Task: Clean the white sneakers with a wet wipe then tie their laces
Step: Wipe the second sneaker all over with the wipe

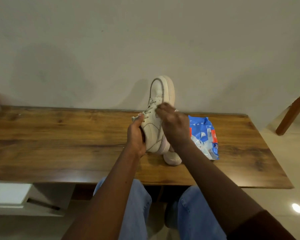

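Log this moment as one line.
left hand: grips white leather sneaker, toe up; right hand: on its upper; blue plastic wipes pack: on wooden table

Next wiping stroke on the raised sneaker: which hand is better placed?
Right. The right hand has its fingertips on the sneaker beside the laces and lies nearest the wipes pack; the left hand grips the sneaker's heel end, steadying it.

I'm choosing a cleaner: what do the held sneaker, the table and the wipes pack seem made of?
Sneaker: smooth matte leather or faux leather, stitched panels; cannot tell which.
Table: wood or wood-look laminate, slight sheen, visible grain and knots.
Pack: thin glossy plastic film, crinkled, catching light.
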